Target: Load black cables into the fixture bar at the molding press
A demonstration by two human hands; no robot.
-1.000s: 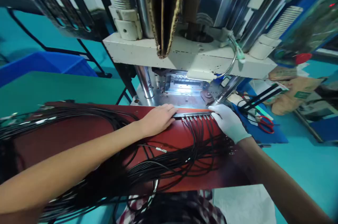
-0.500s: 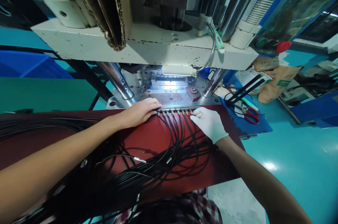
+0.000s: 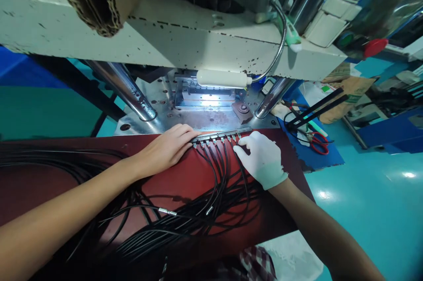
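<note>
1. The metal strip (image 3: 218,135) lies slightly aslant at the far edge of the red board (image 3: 188,179), a row of black cables (image 3: 198,206) running from its near side.
2. The bare left hand (image 3: 167,151) pinches the strip's left end between thumb and fingers.
3. The gloved right hand (image 3: 261,157) sits at the cable ends near the strip's right end, thumb and forefinger curled (whether they meet, I cannot tell).
4. Beyond, a white lamp (image 3: 221,79) hangs over the lit base plate (image 3: 211,120).

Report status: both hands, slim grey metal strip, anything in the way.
Bare left hand at strip's left end. White-gloved right hand near its right end. Thin black cables trailing below, over red board.
</note>
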